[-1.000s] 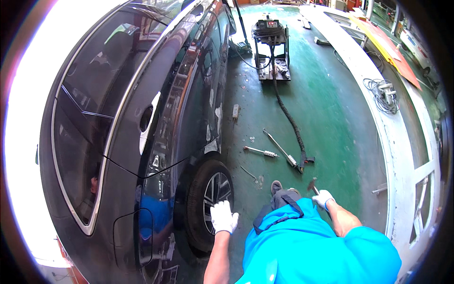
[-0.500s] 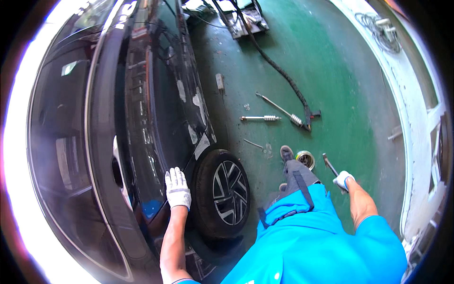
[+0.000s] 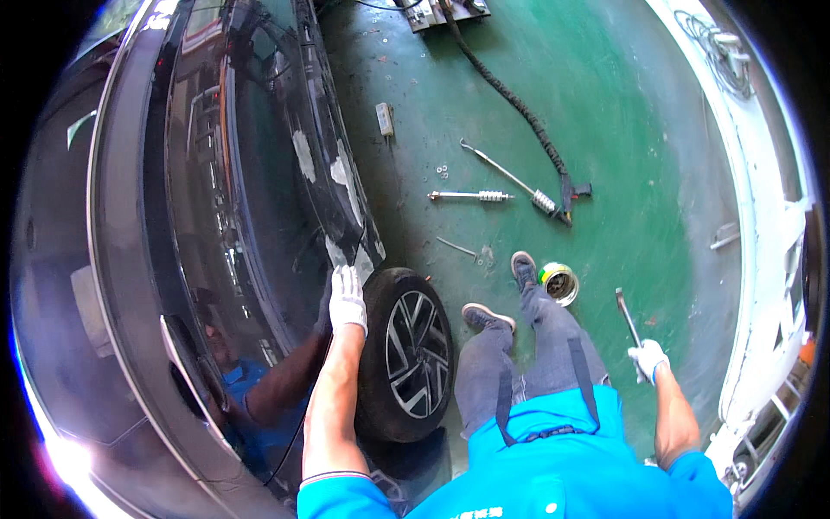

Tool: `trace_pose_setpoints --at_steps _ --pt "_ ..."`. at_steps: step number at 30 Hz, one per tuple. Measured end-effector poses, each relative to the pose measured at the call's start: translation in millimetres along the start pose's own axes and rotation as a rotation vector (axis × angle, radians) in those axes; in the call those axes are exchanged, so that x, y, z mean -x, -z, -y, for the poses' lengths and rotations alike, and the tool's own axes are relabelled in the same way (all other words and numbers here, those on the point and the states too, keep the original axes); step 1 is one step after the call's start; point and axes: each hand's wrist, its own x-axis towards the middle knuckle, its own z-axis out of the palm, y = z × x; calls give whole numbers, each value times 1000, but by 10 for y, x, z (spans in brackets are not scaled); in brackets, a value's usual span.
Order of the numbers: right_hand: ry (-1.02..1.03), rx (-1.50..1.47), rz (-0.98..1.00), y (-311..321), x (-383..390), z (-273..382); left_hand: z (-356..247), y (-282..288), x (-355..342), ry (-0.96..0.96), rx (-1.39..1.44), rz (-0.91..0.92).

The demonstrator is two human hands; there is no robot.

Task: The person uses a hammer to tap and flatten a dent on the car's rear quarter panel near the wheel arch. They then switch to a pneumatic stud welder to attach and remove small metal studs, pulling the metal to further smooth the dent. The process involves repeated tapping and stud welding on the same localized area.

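Note:
My left hand (image 3: 347, 300), in a white glove, lies flat with fingers stretched out on the dark car's rear door (image 3: 277, 190), near the door's edge above the wheel (image 3: 418, 353). Bare grey patches (image 3: 344, 183) show on the lower panel just ahead of the fingertips. Out to the right, my gloved right hand (image 3: 647, 360) is wrapped round the handle of a hammer (image 3: 627, 313). Its head points forward over the green floor, away from the car.
On the green floor (image 3: 622, 173) lie two slide hammers (image 3: 471, 196), a thin rod (image 3: 456, 247) and a pistol-shaped tool (image 3: 572, 201) on a thick cable. A round tin (image 3: 559, 284) stands by my foot. A wheeled machine (image 3: 445, 13) is at the far end.
My left hand has slid forward and down the car's side toward the grey patches. My right hand, still gripping the hammer, has shifted slightly. My view has moved too.

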Motion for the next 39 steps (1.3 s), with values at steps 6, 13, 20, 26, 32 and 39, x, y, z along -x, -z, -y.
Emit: trace_pose_setpoints --at_steps 6,13,20,26,32,39 --pt "14 432 -166 -56 631 -81 -201 -63 -887 107 38 161" --pt "-154 311 -150 -442 524 -96 -1448 318 -81 -72 1448 18" --pt "82 725 -120 -623 571 1229 -2701 148 1086 359 2263 -119" --pt "255 687 -137 -773 542 2330 -2497 -169 934 685 2352 -182" --pt "358 306 192 -1100 359 3330 -1857 -171 569 898 2508 -423" --pt "619 -162 740 -2040 -539 3631 -1286 103 -357 1552 2415 -671"
